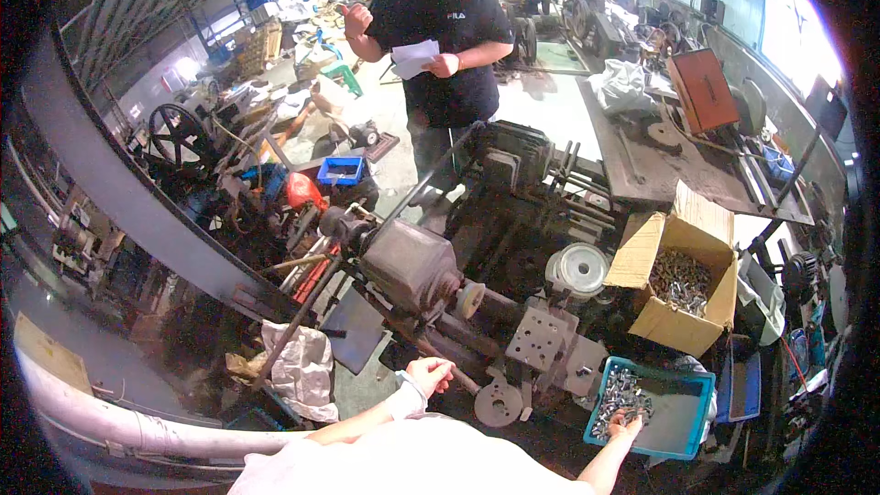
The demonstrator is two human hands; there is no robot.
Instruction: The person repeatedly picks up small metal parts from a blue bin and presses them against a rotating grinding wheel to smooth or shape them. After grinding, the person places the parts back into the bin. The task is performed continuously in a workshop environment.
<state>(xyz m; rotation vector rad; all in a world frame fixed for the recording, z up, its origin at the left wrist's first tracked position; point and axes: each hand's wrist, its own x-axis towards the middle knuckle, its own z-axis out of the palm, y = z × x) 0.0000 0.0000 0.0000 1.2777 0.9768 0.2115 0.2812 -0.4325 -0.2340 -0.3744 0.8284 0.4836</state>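
Observation:
My left hand (427, 375) is raised in front of the machine, its fingers curled and pressed together. Whatever it may hold is too small to make out. My right hand (625, 425) reaches into a teal plastic tray (669, 451) at the lower right. Its fingers curl in at the near edge of a heap of small shiny metal parts (621, 390), which fills the tray's left side. Just beyond my left hand are a round metal disc with holes (499, 402) and a drilled metal block (536, 337) on the dark machine.
A cardboard box (687, 335) of small metal pieces stands open behind the tray. A motor housing (410, 261) and a pale pulley (581, 268) sit on the machine. Across it stands a person (449, 27) holding papers. A white sack (301, 371) lies left.

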